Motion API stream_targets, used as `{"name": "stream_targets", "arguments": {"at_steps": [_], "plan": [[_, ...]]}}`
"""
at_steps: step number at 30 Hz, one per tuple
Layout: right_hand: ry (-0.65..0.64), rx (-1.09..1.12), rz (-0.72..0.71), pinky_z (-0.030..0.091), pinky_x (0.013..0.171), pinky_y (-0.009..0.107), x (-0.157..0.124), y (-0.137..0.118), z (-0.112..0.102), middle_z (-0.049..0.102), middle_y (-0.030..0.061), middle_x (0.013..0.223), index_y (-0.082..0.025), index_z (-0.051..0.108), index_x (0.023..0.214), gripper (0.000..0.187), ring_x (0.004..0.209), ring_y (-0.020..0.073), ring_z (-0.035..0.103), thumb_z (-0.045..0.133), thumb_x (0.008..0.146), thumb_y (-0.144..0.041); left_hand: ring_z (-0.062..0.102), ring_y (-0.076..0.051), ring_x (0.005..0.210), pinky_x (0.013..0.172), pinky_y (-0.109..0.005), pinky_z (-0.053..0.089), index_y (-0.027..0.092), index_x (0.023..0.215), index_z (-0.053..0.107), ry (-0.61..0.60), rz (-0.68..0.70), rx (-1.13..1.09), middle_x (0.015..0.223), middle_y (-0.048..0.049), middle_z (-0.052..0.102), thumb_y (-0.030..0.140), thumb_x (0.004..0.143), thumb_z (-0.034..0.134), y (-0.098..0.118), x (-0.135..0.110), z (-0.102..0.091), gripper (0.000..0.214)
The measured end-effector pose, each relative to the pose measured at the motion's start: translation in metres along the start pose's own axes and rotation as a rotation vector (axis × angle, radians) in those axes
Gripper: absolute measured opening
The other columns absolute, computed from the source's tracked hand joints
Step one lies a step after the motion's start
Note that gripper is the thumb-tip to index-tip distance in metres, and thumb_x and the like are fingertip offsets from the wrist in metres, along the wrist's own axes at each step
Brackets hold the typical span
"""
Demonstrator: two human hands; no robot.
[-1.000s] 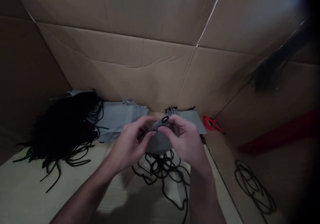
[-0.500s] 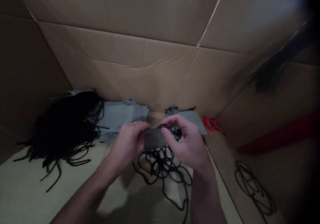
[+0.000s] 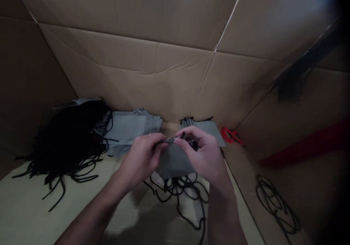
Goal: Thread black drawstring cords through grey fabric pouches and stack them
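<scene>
A worker's left hand (image 3: 143, 155) and right hand (image 3: 205, 152) are both clamped on a gray fabric piece (image 3: 175, 161), pinching its upper edge above a tangle of black cords (image 3: 175, 185) on a pale table (image 3: 24, 205), with what looks like a dark cord end (image 3: 184, 133) by the right fingertips. The step in hand appears to be fine work on that edge; whether the cord passes through it cannot be told. The next move seems to call for a firm left pinch and precise right fingers, while a broad stack of gray pieces (image 3: 125, 124) lies behind the left hand
</scene>
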State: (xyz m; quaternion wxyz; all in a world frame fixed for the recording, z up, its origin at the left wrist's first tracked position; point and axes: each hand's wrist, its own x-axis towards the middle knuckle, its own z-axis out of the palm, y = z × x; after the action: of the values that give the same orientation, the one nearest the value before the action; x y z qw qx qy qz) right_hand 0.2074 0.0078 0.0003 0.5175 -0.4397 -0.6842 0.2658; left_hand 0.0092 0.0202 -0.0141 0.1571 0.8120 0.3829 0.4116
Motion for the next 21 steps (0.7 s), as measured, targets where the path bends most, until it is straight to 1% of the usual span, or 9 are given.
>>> {"name": "stream_targets", "arguments": {"at_steps": [1,2,6,8,10,13,16,19,21], "plan": [[-0.009,-0.019,0.002,0.054,0.076,0.031,0.000,-0.001,0.001,0.077,0.0000,0.090,-0.023,0.074,0.094,0.003,0.080,0.0161,0.069,0.076,0.094,-0.025,0.062,-0.014,0.061,0.060,-0.025,0.043,0.017,0.089,0.072,0.005,-0.007,-0.019,0.070,0.0003,0.071,0.011,0.099,0.059,0.001,0.000,0.000,0.018],[-0.010,-0.024,0.005,0.054,0.076,0.031,0.000,-0.002,0.001,0.077,-0.0001,0.088,-0.023,0.074,0.090,0.005,0.080,0.0163,0.069,0.074,0.095,-0.025,0.060,-0.014,0.060,0.059,-0.024,0.042,0.018,0.086,0.071,0.010,-0.024,-0.050,0.068,0.0007,0.068,0.013,0.100,0.058,0.002,-0.001,0.000,0.019],[0.047,-0.048,-0.019,0.055,0.076,0.032,-0.002,-0.006,0.002,0.079,0.0007,0.090,-0.023,0.077,0.093,0.003,0.082,0.0178,0.071,0.076,0.095,-0.024,0.062,-0.014,0.056,0.053,-0.024,0.044,0.018,0.087,0.070,0.026,-0.171,-0.246,0.065,0.0005,0.068,0.021,0.103,0.057,-0.001,-0.002,0.004,0.021],[0.063,-0.119,-0.106,0.055,0.074,0.032,-0.003,-0.010,0.001,0.078,0.0010,0.091,-0.024,0.078,0.094,0.004,0.081,0.0174,0.069,0.075,0.096,-0.021,0.061,-0.014,0.056,0.053,-0.024,0.042,0.017,0.088,0.071,0.044,-0.185,-0.191,0.066,0.0004,0.068,0.019,0.102,0.057,-0.003,-0.002,0.005,0.020],[0.052,-0.188,-0.201,0.053,0.072,0.032,-0.005,-0.014,-0.003,0.077,0.0014,0.091,-0.024,0.079,0.094,0.008,0.081,0.0172,0.068,0.074,0.097,-0.018,0.061,-0.015,0.060,0.057,-0.024,0.041,0.017,0.086,0.072,0.030,-0.133,-0.052,0.067,-0.0002,0.068,0.012,0.098,0.058,-0.004,-0.001,0.005,0.019],[0.009,-0.189,-0.238,0.050,0.066,0.031,-0.006,-0.016,-0.011,0.074,0.0015,0.089,-0.025,0.081,0.094,0.011,0.079,0.0165,0.065,0.076,0.096,-0.016,0.064,-0.016,0.068,0.065,-0.026,0.044,0.016,0.085,0.073,-0.109,-0.025,0.009,0.076,-0.0028,0.072,0.004,0.096,0.055,-0.001,-0.002,0.002,0.024],[-0.108,-0.009,-0.179,0.047,0.061,0.029,-0.003,-0.008,-0.021,0.072,0.0000,0.082,-0.025,0.082,0.089,0.005,0.073,0.0150,0.063,0.084,0.091,-0.021,0.065,-0.015,0.071,0.068,-0.026,0.047,0.018,0.087,0.073,-0.269,0.063,-0.114,0.080,-0.0019,0.073,0.006,0.100,0.055,0.007,-0.004,-0.006,0.025],[-0.183,0.202,-0.145,0.048,0.062,0.028,0.002,0.002,-0.023,0.072,-0.0003,0.079,-0.024,0.082,0.088,0.009,0.072,0.0146,0.064,0.086,0.091,-0.032,0.071,-0.015,0.077,0.073,-0.026,0.053,0.021,0.107,0.072,-0.245,0.045,-0.338,0.086,-0.0010,0.076,0.014,0.103,0.062,0.015,-0.007,-0.012,0.014],[-0.197,0.297,-0.114,0.052,0.066,0.028,0.004,0.005,-0.016,0.073,0.0005,0.084,-0.024,0.080,0.091,0.013,0.076,0.0150,0.067,0.081,0.095,-0.036,0.074,-0.017,0.081,0.076,-0.027,0.058,0.025,0.136,0.065,-0.163,-0.023,-0.489,0.092,-0.0022,0.078,0.020,0.104,0.065,0.018,-0.009,-0.014,0.032]]}}
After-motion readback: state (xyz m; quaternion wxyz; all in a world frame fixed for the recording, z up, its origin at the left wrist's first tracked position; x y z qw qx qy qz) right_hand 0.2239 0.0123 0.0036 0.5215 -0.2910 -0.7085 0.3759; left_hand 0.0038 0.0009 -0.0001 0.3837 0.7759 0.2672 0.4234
